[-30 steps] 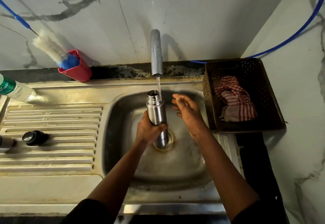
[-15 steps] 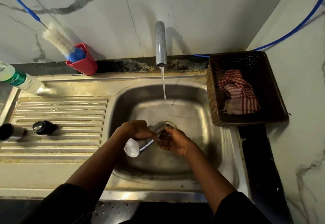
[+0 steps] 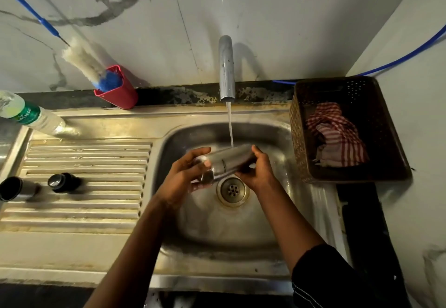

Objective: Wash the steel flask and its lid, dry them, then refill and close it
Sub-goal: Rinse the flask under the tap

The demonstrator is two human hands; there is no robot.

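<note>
The steel flask [image 3: 226, 162] lies sideways over the sink basin [image 3: 277, 138], under the running stream from the tap [image 3: 226, 71]. My left hand [image 3: 185, 177] grips its near end, which points toward me and to the left. My right hand [image 3: 259, 171] holds the far end from the right. The black inner lid [image 3: 63, 182] and the steel cup lid [image 3: 17, 189] rest on the ribbed drainboard [image 3: 84, 158] at the left.
A brown perforated basket [image 3: 299, 119] with a red-and-white checked cloth [image 3: 337, 136] stands right of the sink. A red holder [image 3: 118, 92] with a bottle brush and a plastic bottle [image 3: 31, 117] stand at the back left. The drain [image 3: 232, 190] lies below the flask.
The flask stood upright filling under the tap, was then tipped low in the basin, and is now held sideways higher up under the water stream with both hands.
</note>
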